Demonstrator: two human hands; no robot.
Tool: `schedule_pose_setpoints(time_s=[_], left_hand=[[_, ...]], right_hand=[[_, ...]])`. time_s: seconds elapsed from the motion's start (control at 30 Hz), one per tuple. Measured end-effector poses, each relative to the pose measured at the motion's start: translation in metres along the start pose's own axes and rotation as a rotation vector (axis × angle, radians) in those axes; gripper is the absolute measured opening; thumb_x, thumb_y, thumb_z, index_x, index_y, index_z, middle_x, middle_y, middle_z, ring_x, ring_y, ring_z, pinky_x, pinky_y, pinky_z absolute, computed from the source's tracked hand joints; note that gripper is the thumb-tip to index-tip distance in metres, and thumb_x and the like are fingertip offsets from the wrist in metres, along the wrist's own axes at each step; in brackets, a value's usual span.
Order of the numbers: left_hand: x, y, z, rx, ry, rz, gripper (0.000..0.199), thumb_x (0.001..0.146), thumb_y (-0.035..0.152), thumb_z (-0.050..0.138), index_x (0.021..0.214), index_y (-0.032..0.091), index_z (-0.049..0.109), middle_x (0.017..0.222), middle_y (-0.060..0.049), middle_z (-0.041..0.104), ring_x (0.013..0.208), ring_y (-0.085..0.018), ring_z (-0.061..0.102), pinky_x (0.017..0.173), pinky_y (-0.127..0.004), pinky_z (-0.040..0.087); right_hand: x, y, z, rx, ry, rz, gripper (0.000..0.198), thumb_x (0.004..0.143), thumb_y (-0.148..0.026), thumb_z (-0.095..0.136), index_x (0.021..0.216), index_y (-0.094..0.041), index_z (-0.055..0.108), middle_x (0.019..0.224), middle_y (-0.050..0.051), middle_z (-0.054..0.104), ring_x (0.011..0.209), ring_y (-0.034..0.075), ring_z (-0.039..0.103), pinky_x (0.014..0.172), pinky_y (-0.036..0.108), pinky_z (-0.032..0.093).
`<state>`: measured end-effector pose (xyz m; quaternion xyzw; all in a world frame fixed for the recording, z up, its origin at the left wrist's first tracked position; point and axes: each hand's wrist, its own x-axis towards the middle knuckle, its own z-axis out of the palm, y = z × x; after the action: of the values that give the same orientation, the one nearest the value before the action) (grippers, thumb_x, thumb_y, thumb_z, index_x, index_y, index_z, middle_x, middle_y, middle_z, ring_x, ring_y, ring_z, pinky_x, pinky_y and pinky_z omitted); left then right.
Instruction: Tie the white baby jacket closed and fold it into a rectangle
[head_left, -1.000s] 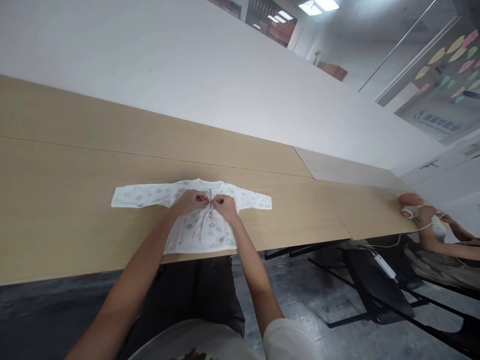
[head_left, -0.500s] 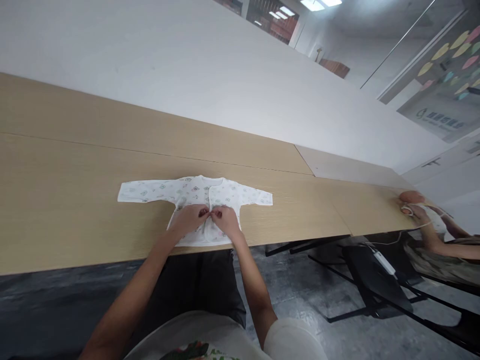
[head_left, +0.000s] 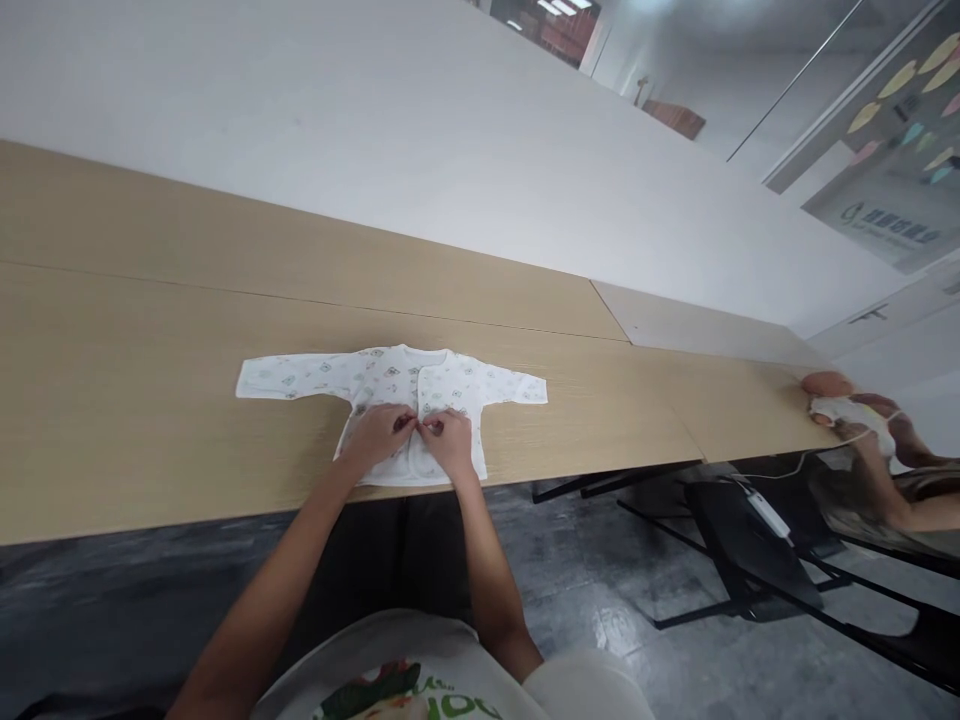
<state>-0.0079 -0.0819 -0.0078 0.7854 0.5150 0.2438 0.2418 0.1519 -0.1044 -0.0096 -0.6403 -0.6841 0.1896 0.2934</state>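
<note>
A white patterned baby shirt (head_left: 382, 378) lies flat at the table's near edge, its sleeves spread to both sides and its neckline away from me. My left hand (head_left: 380, 437) rests on the shirt's front, thumb and fingers pinched at the middle opening. Facing it, my right hand (head_left: 448, 440) pinches the overlapping front edge. The fingertips of both hands almost meet there. What exactly lies between them, a fastening or only cloth, is too small to make out.
The long wooden table (head_left: 150, 420) runs against a white wall (head_left: 375, 140). At the far right another person's arm (head_left: 885, 480) reaches to a doll (head_left: 829, 385) on the table. A black folding chair (head_left: 750, 540) with a white power strip (head_left: 769, 515) stands below.
Both hands keep their pinch at the shirt's opening, with small shifts of the fingers. The view has tilted slightly. At far right, the other person's arms and the doll have moved a little.
</note>
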Motion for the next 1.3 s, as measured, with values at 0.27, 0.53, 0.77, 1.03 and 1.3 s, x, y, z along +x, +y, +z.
schedule_pose_setpoints(time_s=[0.27,0.53,0.77,1.03,1.3], left_hand=[[0.0,0.002,-0.002,0.019,0.007,0.003,0.032,0.087,0.042,0.041,0.082,0.02,0.065,0.083,-0.009,0.07,0.084,-0.025,0.061,0.08,-0.035,0.043],[0.0,0.004,-0.001,-0.007,0.01,-0.007,0.031,0.086,0.043,0.041,0.079,0.022,0.063,0.082,-0.008,0.069,0.084,-0.024,0.06,0.081,-0.034,0.043],[-0.001,0.001,0.001,-0.066,0.038,-0.003,0.031,0.085,0.045,0.044,0.085,0.022,0.065,0.088,-0.008,0.072,0.086,-0.025,0.062,0.083,-0.034,0.044],[-0.003,0.005,-0.005,-0.098,0.015,0.008,0.028,0.082,0.037,0.046,0.09,0.023,0.068,0.093,-0.006,0.072,0.083,-0.022,0.062,0.083,-0.032,0.045],[-0.004,0.005,-0.005,-0.098,0.028,0.005,0.025,0.08,0.039,0.049,0.088,0.022,0.067,0.087,-0.004,0.07,0.074,-0.019,0.061,0.075,-0.029,0.045]], right_hand=[[0.007,-0.001,-0.005,0.022,-0.048,0.033,0.009,0.08,-0.022,0.069,0.072,-0.021,0.072,0.078,0.0,0.072,0.082,0.017,0.063,0.083,0.028,0.042],[0.004,-0.005,-0.002,-0.025,0.01,0.052,0.009,0.08,-0.023,0.069,0.072,-0.021,0.073,0.078,0.002,0.073,0.084,0.019,0.064,0.085,0.03,0.041],[-0.002,-0.008,-0.001,-0.035,0.072,0.05,0.008,0.08,-0.025,0.071,0.073,-0.022,0.073,0.079,0.001,0.072,0.087,0.019,0.065,0.09,0.033,0.038],[-0.004,-0.009,-0.003,-0.033,0.051,0.036,0.01,0.079,-0.017,0.067,0.079,-0.024,0.075,0.08,0.0,0.072,0.087,0.018,0.065,0.091,0.032,0.037],[-0.003,-0.009,-0.004,-0.051,0.025,0.023,0.011,0.082,-0.018,0.066,0.079,-0.024,0.075,0.079,0.0,0.073,0.086,0.018,0.065,0.088,0.031,0.037]])
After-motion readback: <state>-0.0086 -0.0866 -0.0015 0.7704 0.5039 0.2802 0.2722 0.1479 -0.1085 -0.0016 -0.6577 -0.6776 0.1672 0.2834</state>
